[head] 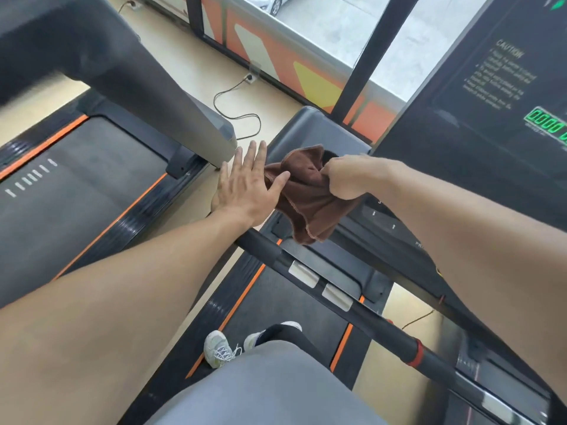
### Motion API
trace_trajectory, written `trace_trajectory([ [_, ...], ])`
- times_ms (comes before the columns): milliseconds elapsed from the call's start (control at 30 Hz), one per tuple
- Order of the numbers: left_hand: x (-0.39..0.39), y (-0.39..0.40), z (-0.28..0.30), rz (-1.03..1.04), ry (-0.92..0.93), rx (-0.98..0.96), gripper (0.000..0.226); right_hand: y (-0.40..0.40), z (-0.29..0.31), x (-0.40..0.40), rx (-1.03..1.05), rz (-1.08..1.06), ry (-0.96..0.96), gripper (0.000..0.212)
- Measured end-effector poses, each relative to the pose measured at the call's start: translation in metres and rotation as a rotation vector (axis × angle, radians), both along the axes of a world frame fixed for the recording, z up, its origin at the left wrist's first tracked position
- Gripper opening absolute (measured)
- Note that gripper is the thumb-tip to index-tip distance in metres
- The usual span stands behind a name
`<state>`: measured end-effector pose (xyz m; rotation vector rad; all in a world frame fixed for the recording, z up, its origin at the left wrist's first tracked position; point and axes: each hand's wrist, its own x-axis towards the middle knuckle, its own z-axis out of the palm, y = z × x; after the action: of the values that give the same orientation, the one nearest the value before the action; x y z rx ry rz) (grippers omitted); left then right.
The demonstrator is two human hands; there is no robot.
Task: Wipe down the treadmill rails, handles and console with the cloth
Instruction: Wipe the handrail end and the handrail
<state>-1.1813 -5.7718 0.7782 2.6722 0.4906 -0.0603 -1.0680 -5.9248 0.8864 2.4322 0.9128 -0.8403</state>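
Bunching the cloth [310,194] in the right hand [345,176] like this is fine for carrying, but for actual wiping I'd flatten it out first. Right now that grip is clamped on the top of the brown cloth, fingers curled round a wad of it, and the rest hangs loose above the handle [337,294], near where it meets the console [491,118]. The left hand [245,185] is spread flat, fingers straight and apart, thumb side touching the cloth's edge, holding nothing. Looks to me like it's about to help spread or refold the thing.

My take on doing this step well: fold the cloth into a flat pad so more fabric meets the surface, then wrap it round the handle and slide along its length instead of dabbing. Go gently over the two metal plates [320,285] set into the bar, and keep the hanging tail off the belt [288,314].

Texture-wise: the cloth is soft terry-looking stuff with a stitched hem, floppy and wrinkled. The handle is a round black tube, smooth and a bit glossy, with a red ring [414,352] further along. The console face is flat, dark and shiny, with green digits, so smears will probably show there.
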Motion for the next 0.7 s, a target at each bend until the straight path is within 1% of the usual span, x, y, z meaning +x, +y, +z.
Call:
trace_trajectory([
  [67,0.0,0.001,0.0,0.008,0.009,0.0,0.083,0.008,-0.008,-0.005,-0.08,0.069,-0.108,0.019],
  [133,0.001,0.001,-0.001,0.016,0.005,-0.01,0.084,0.014,-0.019,-0.01,-0.155,0.111,-0.155,0.024],
  [200,0.002,0.0,-0.001,0.012,-0.004,-0.014,0.083,0.016,-0.03,-0.014,-0.148,0.112,-0.203,0.031],
  [233,0.003,-0.003,0.001,0.007,-0.013,-0.008,0.082,0.014,-0.034,-0.013,-0.102,0.093,-0.219,0.032],
  [367,0.003,-0.001,-0.001,0.003,-0.006,-0.007,0.076,0.008,-0.046,-0.008,0.103,-0.003,-0.182,0.031],
  [467,0.004,-0.001,-0.001,-0.007,-0.001,-0.012,0.077,-0.004,-0.048,-0.009,0.244,-0.04,-0.177,0.033],
  [567,0.006,0.0,-0.002,-0.03,-0.016,-0.009,0.082,-0.006,-0.038,-0.019,0.342,-0.085,-0.187,0.032],
  [633,0.005,0.001,-0.003,-0.054,-0.018,0.002,0.084,-0.008,-0.032,-0.029,0.402,-0.138,-0.195,0.04],
  [700,0.004,0.001,-0.003,-0.096,-0.036,0.03,0.08,-0.011,-0.03,-0.041,0.478,-0.202,-0.235,0.054],
])
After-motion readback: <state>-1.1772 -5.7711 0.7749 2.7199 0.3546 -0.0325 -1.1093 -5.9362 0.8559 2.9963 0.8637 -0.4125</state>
